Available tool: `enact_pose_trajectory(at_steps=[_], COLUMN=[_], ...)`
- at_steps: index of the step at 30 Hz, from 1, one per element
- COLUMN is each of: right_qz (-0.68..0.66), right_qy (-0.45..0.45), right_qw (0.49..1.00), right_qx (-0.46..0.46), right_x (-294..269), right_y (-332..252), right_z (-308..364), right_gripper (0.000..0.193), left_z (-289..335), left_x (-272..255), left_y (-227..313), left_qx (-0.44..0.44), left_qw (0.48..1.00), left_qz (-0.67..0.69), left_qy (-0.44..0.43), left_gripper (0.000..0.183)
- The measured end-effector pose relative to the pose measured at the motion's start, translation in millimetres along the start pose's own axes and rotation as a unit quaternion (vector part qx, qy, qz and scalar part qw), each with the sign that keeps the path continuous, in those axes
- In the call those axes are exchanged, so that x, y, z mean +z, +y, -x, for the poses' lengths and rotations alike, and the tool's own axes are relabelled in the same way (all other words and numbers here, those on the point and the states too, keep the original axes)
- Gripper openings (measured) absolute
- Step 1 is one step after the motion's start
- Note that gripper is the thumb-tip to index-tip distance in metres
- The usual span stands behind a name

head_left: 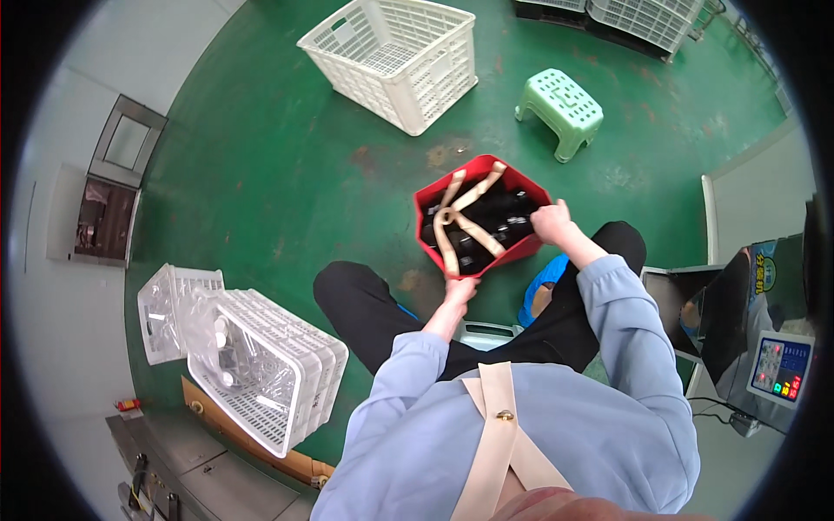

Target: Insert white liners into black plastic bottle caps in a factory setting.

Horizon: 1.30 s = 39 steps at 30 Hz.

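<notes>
A red, many-sided open container is held up in front of me, above the floor between my knees. Cream straps cross over its top and meet at a ring. Inside are several dark, shiny things with small pale marks; their kind is hard to make out. My left hand grips the near rim, close to a strap end. On the right side, my right hand has its fingers over the rim and the thumb raised. Fingertips of both hands are partly hidden by the wall.
A white plastic crate stands on the green floor ahead, beside a light green stool. Left of me, another white crate holds clear plastic packaging. A machine with a lit display panel is at my right.
</notes>
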State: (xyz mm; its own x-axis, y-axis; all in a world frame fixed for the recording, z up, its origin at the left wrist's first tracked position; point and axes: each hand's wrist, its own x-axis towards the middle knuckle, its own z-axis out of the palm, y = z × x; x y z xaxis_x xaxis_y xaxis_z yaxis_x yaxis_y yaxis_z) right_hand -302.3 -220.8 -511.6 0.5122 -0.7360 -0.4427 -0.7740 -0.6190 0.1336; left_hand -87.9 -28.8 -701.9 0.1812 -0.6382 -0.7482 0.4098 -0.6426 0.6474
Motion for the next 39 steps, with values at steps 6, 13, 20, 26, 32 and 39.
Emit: enact_pose_trajectory(at_steps=[6,13,20,26,32,39], right_qz=[0.116,-0.002,-0.135,-0.223,-0.242,-0.242], right_qy=[-0.002,-0.057,0.157,0.172,0.140,0.085], right_qw=[0.993,0.998,0.976,0.955,0.956,0.960], right_qx=[0.032,0.028,-0.074,-0.093,-0.087,-0.113], right_x=[22,2,-54,-63,-80,-72], right_y=[0,3,-29,-33,-29,-32], right_z=[26,38,38,28,10,-2], right_gripper=[0.019,0.019,0.021,0.026,0.028,0.030], left_z=[-42,7,-56,-133,-213,-220], left_x=[58,57,-16,-22,-19,-16], left_y=[21,206,397,510,549,537], left_qx=[0.199,0.057,0.317,0.453,0.486,0.541], left_qw=[0.974,0.767,0.548,0.471,0.464,0.397], left_qz=[-0.106,-0.633,-0.715,-0.701,-0.691,-0.693], left_qy=[-0.012,0.089,0.296,0.287,0.267,0.263], left_gripper=[0.086,0.045,0.047,0.083,0.070,0.052])
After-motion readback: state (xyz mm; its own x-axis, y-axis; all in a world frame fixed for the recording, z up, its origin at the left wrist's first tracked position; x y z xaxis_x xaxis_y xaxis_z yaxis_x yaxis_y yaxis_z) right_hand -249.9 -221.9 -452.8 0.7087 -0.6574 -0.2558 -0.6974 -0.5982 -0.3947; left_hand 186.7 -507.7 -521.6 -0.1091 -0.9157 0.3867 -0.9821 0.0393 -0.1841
